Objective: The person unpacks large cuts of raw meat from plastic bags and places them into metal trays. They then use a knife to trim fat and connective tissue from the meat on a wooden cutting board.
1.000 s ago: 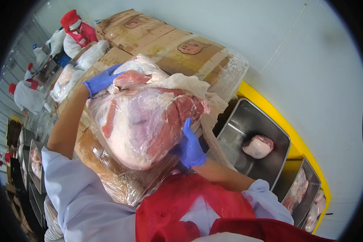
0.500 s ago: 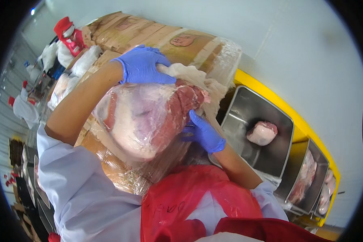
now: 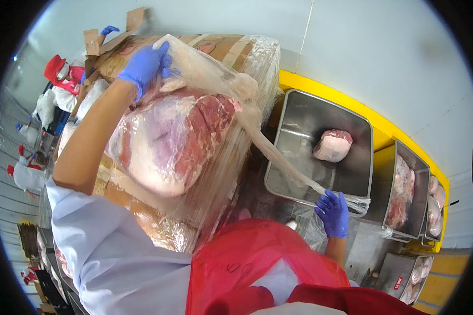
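A large cut of red meat with pale fat (image 3: 165, 144) lies on wrapped cardboard boxes. My blue-gloved left hand (image 3: 147, 65) is closed on a clear plastic bag (image 3: 205, 68) above the meat. The plastic stretches down rightward past the meat's edge to my right hand (image 3: 331, 212), whose gloved fingers are apart and slightly bent, touching its trailing end. At the right, a steel tub (image 3: 294, 168) holds one smaller piece of meat (image 3: 332, 145).
More steel tubs with meat (image 3: 399, 194) line a yellow rail (image 3: 378, 126) along a pale wall. Co-workers in red hats (image 3: 65, 79) work at the left among white bundles (image 3: 46, 107). Another person's gloved hand (image 3: 109, 30) shows beside a cardboard flap at the top.
My left hand has moved up and left with the plastic. My right hand has left the meat and moved down and right. The meat is now more exposed at its top.
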`<state>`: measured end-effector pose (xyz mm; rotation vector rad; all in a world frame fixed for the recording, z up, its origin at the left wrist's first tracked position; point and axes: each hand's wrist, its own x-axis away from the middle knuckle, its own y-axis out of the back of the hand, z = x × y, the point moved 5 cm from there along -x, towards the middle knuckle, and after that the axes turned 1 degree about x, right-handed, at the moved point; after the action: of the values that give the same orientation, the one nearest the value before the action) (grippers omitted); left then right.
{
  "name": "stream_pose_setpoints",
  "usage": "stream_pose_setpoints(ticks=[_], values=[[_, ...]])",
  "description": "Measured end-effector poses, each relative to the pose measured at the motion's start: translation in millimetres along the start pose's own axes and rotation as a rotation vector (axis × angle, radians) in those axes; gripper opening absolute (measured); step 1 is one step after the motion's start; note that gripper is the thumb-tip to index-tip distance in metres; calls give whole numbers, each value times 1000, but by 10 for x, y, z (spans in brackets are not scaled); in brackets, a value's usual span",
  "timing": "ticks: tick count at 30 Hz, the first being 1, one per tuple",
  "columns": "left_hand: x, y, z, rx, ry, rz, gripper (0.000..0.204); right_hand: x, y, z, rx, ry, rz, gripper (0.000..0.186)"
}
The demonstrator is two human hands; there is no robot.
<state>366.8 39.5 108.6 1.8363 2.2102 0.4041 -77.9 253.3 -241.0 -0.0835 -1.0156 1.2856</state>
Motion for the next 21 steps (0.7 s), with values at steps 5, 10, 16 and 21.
stream_pose_setpoints(ticks=[5,10,16,21], values=[[-92,164,-176,-285,43,120,32,156,535,151,-96,78,17,47],[45,-694,-859,-1405,-393,123,64,437,1191,442,-124,186,-34,47],[686,-3041,-829,-922,-570,411,51,1103,2620,734,-162,230,-155,47],[2389,-5589,-690,-648,-514,1074,36,1978,4292,916,-352,365,-442,42]])
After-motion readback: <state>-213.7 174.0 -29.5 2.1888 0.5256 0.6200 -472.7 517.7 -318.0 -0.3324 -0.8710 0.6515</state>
